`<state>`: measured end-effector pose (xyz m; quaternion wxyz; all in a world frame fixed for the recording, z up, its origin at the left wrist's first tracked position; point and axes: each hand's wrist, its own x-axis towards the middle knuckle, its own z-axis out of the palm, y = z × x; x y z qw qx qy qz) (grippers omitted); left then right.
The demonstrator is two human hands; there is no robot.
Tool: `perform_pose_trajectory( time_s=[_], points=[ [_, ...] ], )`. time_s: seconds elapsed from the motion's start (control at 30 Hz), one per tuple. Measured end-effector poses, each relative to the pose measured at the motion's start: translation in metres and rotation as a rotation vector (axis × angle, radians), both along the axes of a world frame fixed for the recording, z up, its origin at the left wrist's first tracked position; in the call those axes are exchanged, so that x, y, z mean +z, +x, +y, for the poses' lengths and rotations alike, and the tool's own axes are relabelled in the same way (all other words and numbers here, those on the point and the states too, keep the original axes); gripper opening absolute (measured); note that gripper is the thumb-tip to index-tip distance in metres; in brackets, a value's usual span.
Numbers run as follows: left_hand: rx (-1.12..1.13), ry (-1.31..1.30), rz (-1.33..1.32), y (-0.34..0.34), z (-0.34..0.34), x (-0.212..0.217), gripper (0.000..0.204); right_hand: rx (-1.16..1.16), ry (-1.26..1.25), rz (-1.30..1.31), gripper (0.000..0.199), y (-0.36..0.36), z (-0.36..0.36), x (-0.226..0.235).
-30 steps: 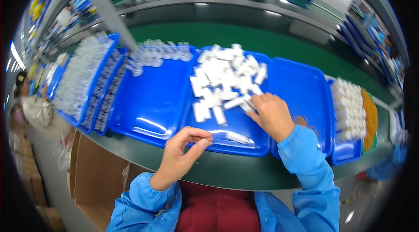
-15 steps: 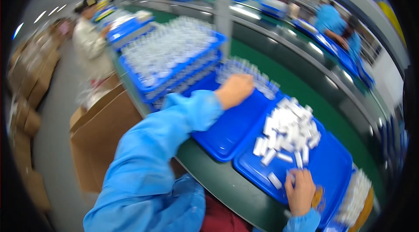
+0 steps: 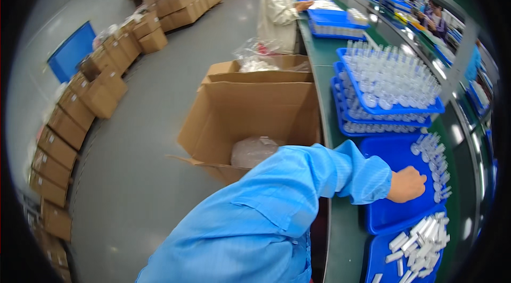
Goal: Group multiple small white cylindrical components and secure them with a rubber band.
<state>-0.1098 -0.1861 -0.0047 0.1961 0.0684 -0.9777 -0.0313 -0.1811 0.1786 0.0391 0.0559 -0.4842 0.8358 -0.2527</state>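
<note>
My left hand [image 3: 407, 184], at the end of a blue sleeve, is over a blue tray [image 3: 384, 211] on the green bench. Its fingers are curled closed, and whatever they may hold is hidden. Close to the fingertips, clear plastic pieces with round bases and thin stems [image 3: 435, 166] stand in rows along the tray's far right side. A second blue tray [image 3: 377, 254] lies nearer, with a heap of short white pieces [image 3: 423, 240] in it. My right hand is out of this view.
Stacked blue trays [image 3: 348, 118] full of similar clear pieces stand beyond the tray. An open cardboard box [image 3: 250, 107] holding a plastic bag is left of the bench edge [image 3: 322, 91]. Farther up, a person in a cream jacket [image 3: 278, 9] works at the bench.
The view has swung left, bringing the open box and aisle toward the middle. My right hand has left the picture. My left hand remains over the tray, near the clear pieces.
</note>
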Motion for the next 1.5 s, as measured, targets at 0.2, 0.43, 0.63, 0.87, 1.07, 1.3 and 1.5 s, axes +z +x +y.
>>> perform_pose_trajectory(
  time_s=[0.2, 0.43, 0.63, 0.87, 1.07, 1.3, 1.5],
  points=[
    [-0.078, 0.480, 0.285, 0.024, 0.021, 0.013, 0.008, -0.177, -0.230, -0.269, 0.036, -0.006, 0.006, 0.019],
    [-0.324, 0.992, 0.332, 0.069, 0.131, 0.035, 0.018, -0.298, -0.836, -0.977, 0.054, -0.011, -0.036, 0.005],
    [-0.475, 1.466, -0.017, 0.071, 0.179, 0.037, 0.020, -0.360, -0.822, -1.300, 0.045, -0.006, -0.030, -0.016],
    [-0.374, 1.570, 0.020, 0.076, 0.193, 0.035, 0.023, -0.363, -0.786, -1.120, 0.045, 0.007, -0.014, -0.017],
    [-0.349, 1.470, 0.061, 0.075, 0.194, 0.031, 0.023, -0.363, -0.795, -0.993, 0.047, 0.011, -0.012, -0.024],
    [-0.394, 1.333, 0.118, 0.079, 0.191, 0.021, 0.021, -0.324, -0.753, -1.032, 0.050, 0.008, -0.008, -0.023],
    [-0.396, 1.437, 0.149, 0.081, 0.192, 0.007, 0.020, -0.319, -0.783, -1.013, 0.050, 0.013, -0.012, -0.028]
  ],
)
